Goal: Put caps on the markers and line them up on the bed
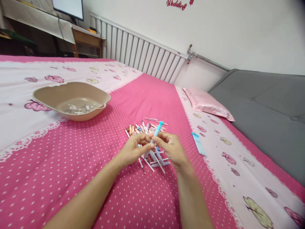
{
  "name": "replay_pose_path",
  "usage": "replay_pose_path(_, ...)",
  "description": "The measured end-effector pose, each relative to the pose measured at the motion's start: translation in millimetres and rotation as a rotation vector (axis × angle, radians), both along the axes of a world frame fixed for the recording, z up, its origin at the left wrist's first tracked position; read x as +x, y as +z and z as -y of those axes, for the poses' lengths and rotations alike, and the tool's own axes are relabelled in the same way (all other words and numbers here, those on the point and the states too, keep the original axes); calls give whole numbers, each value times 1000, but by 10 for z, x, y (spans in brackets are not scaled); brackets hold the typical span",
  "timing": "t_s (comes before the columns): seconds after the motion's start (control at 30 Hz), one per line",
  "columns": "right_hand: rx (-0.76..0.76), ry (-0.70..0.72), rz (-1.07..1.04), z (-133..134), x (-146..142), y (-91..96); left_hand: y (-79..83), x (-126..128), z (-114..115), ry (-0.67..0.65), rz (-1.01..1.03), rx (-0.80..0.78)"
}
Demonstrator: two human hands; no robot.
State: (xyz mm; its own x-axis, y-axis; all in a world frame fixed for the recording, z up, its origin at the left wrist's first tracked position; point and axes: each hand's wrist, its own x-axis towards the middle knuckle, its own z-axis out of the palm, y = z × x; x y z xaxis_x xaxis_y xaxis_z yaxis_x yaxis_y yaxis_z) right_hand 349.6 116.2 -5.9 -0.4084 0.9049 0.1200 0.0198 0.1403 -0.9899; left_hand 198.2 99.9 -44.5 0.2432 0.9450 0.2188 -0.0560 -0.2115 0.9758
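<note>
A pen with a bright blue cap [157, 128] is held up at a slant, cap end on top. My right hand [173, 149] grips it between thumb and fingers. From the other side my left hand [135, 148] pinches at its lower part, thumb and forefinger closed. Beneath both hands lies a loose pile of pens and thin white sticks [160, 163], partly hidden by my fingers. Off to the right, several blue-capped pens [199, 144] lie side by side on the bedspread.
A beige basin [71, 90] with small white pieces in it stands at the left on the pink dotted bedspread [114, 194]. A pink pillow [207, 103] lies near the grey headboard [262, 108]. White bed railing [140, 47] runs along the wall; a desk [38, 24] holds a monitor.
</note>
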Motion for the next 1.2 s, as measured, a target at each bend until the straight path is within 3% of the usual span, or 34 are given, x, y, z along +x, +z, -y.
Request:
replay_pose_path(0.13, 31, -14, 57, -18, -4, -24, -8, 1, -22, 87, -37, 22)
replay_pose_path(0.4, 24, -43, 32, -2, -57, -25, 17, 5, -2, 119, 32, -57)
replay_pose_path(0.57, 5, -209, 65, -53, 8, -35, 35, 2, 2, 75, 194, -146)
replay_pose_path(0.73, 164, -387, 417, -199, 162, -200, 19, -1, -14, 157, 219, -155)
replay_pose_path(0.87, 212, -339, 718, -262, 184, -322, 25, 1, -10, 156, 209, -159)
replay_pose_path(1.03, 261, -276, 836, -300, 134, -417, 39, 8, -10, 174, 207, -167)
replay_pose_path(1.2, 293, -305, 949, -336, 122, -481, 39, 12, -8, 150, 215, -174)
